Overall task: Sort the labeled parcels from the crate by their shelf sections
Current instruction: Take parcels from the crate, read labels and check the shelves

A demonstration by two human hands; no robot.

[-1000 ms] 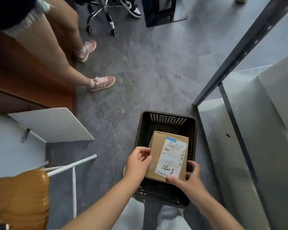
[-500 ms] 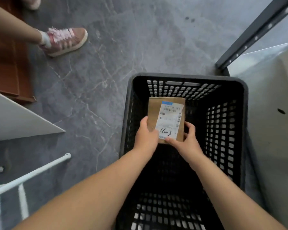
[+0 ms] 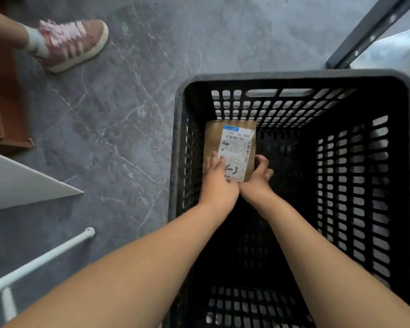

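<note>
A small brown cardboard parcel [image 3: 230,143] with a white shipping label lies deep inside the black slotted crate [image 3: 294,75], close to its far wall. Handwriting ending in "3" marks the label's lower part. My left hand [image 3: 217,179] grips the parcel's near left corner, thumb over the label. My right hand [image 3: 258,176] cups its near right corner. Both forearms reach down into the crate. No other parcel shows in the crate.
The crate stands on a grey marbled floor [image 3: 128,102]. Another person's foot in a pink sneaker [image 3: 71,43] is at the upper left. A dark metal shelf post [image 3: 364,31] rises at the upper right. A white board [image 3: 22,183] and a white rail [image 3: 41,259] lie left.
The parcel went from above the crate's rim down to the crate's bottom, with both hands on it. My head has leaned closer over the crate.
</note>
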